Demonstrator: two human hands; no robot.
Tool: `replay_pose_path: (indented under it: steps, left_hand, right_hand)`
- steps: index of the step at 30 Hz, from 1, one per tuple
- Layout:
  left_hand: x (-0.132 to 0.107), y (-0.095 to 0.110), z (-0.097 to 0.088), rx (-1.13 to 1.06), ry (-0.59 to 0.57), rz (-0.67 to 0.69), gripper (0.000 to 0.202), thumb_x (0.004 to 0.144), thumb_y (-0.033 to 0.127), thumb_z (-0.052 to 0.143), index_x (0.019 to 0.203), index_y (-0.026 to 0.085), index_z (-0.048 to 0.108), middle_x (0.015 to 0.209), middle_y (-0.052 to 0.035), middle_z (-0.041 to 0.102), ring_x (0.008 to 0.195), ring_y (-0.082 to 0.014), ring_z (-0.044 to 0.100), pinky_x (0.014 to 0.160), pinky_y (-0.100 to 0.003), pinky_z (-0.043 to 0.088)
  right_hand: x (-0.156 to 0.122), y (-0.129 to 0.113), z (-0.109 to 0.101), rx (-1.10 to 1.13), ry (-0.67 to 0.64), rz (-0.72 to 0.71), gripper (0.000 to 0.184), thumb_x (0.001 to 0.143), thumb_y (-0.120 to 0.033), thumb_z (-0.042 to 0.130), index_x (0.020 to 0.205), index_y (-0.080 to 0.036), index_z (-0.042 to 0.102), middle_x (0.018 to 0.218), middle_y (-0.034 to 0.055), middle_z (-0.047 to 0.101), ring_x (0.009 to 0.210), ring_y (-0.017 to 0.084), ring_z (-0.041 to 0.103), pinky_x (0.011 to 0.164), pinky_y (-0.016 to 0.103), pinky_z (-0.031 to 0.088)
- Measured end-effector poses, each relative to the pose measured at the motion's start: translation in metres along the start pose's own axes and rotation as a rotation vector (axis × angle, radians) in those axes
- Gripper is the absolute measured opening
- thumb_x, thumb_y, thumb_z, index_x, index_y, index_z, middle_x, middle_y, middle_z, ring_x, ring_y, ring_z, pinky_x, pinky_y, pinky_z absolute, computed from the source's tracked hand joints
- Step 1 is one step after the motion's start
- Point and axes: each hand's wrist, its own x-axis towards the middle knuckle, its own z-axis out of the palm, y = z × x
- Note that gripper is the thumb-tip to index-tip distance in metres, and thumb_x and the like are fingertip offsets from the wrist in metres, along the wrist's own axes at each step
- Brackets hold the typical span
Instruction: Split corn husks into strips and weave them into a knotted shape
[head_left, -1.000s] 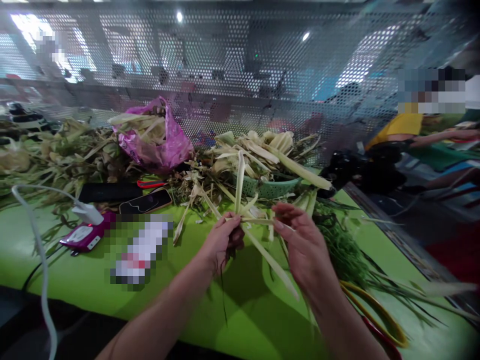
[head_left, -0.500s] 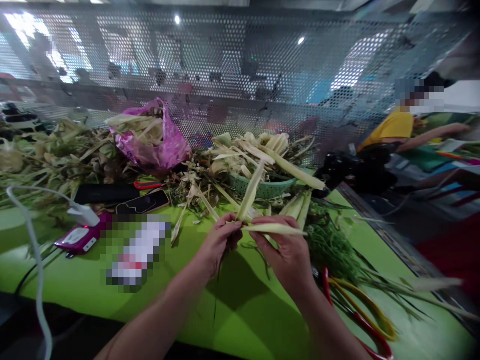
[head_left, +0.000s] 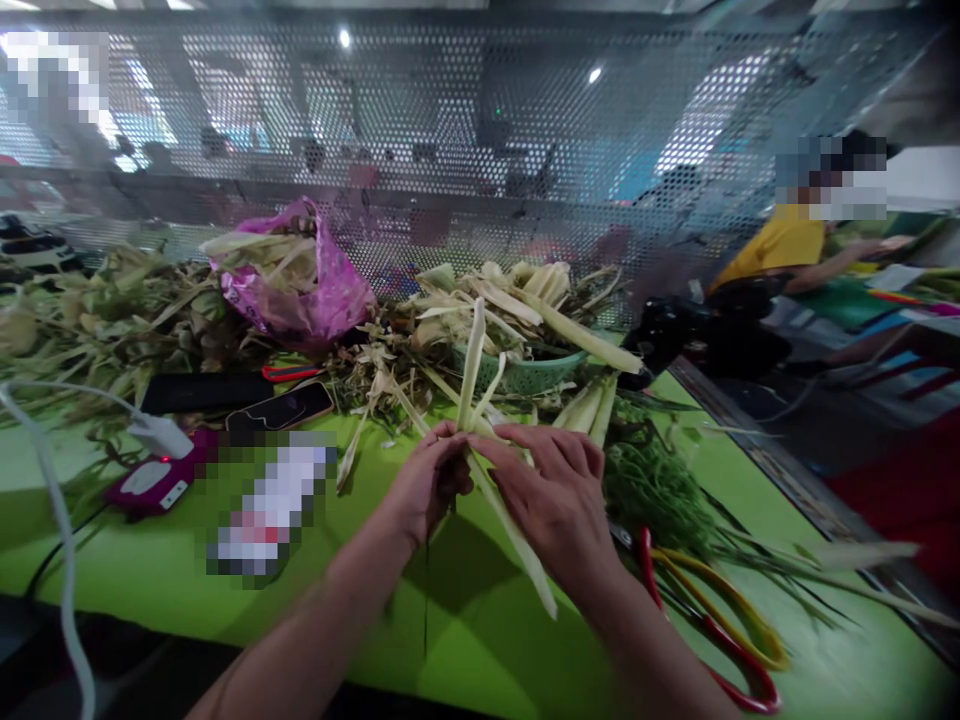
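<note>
1. Pale strips (head_left: 470,370), leafy, like dried husk: centre of the frame, gathered above the table (head_left: 150,570). One stands upright, a thinner one curls beside it, and a long one slants down to the lower right below the right fingers.
2. Left grip (head_left: 433,478), centre: I have it pinched narrow on the point where the strips meet. A thin dark strand (head_left: 426,610) hangs beneath.
3. Right grip (head_left: 555,485), right of centre: back of the hand uppermost, fingertips reaching to the same junction. The thumb is hidden, so I cannot tell whether it clamps a strip or merely presses.
4. Step in hand, my judgement: arranging or folding the strips about their junction, with the left as anchor and the right as worker.
5. Next move, my judgement: it calls for a steady left pinch and a light right touch on one strip at a time. A loose anchor could let the strips slip, and a hard bend could split one.
6. Stock at upper centre: a green basket (head_left: 536,376) heaped with similar pale material. Left of it: a pink plastic bag (head_left: 337,290), likewise filled.
7. Right of the hands: feathery green fronds (head_left: 652,490). Lower right: a red-and-yellow-handled tool (head_left: 769,640), apart from both grips.
8. Left of centre: a phone (head_left: 281,412), lying flat.
</note>
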Motion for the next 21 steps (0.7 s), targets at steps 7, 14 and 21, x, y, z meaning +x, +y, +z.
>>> replay_pose_path:
  steps: [7, 14, 21]
  left_hand:
    - [-0.002, -0.001, 0.004, 0.167, -0.048, 0.006, 0.024, 0.072, 0.032, 0.066, 0.079, 0.018, 0.048, 0.057, 0.0069, 0.042, 0.045, -0.0036, 0.035, 0.044, -0.016, 0.026]
    - [-0.007, -0.003, 0.005, 0.375, -0.175, 0.047, 0.015, 0.079, 0.030, 0.058, 0.079, 0.017, 0.051, 0.056, 0.0059, 0.038, 0.050, -0.0051, 0.032, 0.048, -0.019, 0.021]
    - [-0.010, 0.001, 0.004, 0.446, -0.200, 0.043, 0.010, 0.077, 0.026, 0.058, 0.078, 0.017, 0.054, 0.062, 0.0040, 0.044, 0.056, -0.0066, 0.038, 0.054, -0.020, 0.026]
  right_hand:
    - [0.001, 0.002, 0.002, 0.181, 0.128, 0.053, 0.011, 0.083, -0.024, 0.063, 0.090, -0.029, 0.070, 0.091, 0.0000, 0.071, 0.091, 0.020, 0.058, 0.086, 0.038, 0.036]
    - [-0.005, 0.016, 0.012, 0.428, 0.125, 0.335, 0.013, 0.082, -0.033, 0.064, 0.090, -0.024, 0.068, 0.086, 0.0027, 0.069, 0.082, 0.021, 0.062, 0.077, 0.035, 0.046]
    - [-0.004, 0.012, 0.011, 0.539, 0.002, 0.425, 0.016, 0.084, -0.034, 0.060, 0.090, -0.020, 0.064, 0.081, 0.0031, 0.066, 0.075, 0.018, 0.060, 0.071, 0.030, 0.046]
